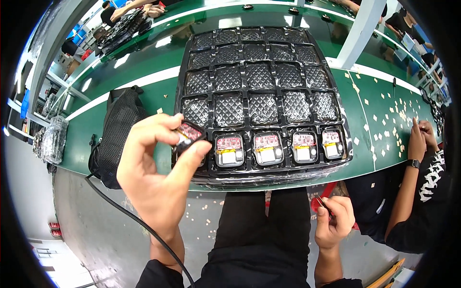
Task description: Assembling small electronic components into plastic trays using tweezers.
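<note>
I hold a small black module (188, 135) with an exposed red circuit board between the thumb and fingers of my left hand (156, 165), raised just above the near left corner of the black tray (194, 91). The pocket beneath it looks vacant. Four like modules (229, 150) fill the rest of the tray's near row; the pockets behind show only quilted liners. My right hand (333, 222) is closed around a thin tool with a red handle (321, 201), low beside my lap, well apart from the tray. The tray overhangs the near edge of the green counter (379, 120).

Risk: the pinch covers only the module's edges, so a slip could drop it onto its neighbours or off the counter. A black cable (126, 211) passes under my left wrist and could snag.

A co-worker's hands (421, 137) rest on the counter at right among scattered paper bits (389, 115).
</note>
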Tool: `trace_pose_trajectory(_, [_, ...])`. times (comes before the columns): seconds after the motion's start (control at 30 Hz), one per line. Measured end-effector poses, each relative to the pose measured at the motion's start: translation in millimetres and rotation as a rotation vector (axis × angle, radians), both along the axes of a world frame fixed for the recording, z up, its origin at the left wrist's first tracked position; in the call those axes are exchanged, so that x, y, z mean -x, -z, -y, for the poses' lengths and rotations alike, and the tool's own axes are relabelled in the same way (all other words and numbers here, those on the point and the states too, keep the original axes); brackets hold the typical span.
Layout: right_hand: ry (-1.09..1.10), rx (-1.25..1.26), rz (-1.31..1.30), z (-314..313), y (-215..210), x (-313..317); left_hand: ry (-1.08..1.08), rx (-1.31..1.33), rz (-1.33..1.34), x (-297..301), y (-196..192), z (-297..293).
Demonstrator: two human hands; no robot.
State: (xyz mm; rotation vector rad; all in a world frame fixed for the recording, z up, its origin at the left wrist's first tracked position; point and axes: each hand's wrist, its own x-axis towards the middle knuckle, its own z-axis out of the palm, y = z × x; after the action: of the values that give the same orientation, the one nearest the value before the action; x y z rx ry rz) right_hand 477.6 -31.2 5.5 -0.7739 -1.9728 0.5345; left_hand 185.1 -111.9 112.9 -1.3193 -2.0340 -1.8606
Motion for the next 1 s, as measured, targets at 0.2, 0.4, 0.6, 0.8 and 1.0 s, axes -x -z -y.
trace_pose_trajectory(0.2, [0.037, 0.056, 0.01, 4.8, 4.2, -2.7, -0.061, 0.284, -0.184, 19.3, -1.6, -25.1])
trace_pose_trajectory(0.4, [0.054, 0.068, 0.024, 0.6, 8.0, -7.8, -0.11, 0.472, -0.414, 17.3, -3.8, -10.3])
trace_pose_trajectory(0.6, [0.095, 0.079, -0.004, -7.6, 13.0, -7.4, -0.044, 0.556, -0.5, 17.8, 4.8, 1.9])
trace_pose_trajectory(0.8, [0.255, -0.035, -0.011, -41.1, 2.7, -6.4, -0.142, -0.123, -0.073, 37.0, 39.9, 10.7])
trace_pose_trajectory(1.0, [0.228, 0.313, -0.042, -102.9, -11.9, 28.2, -0.216, -0.121, 0.517, 59.9, 103.8, 18.3])
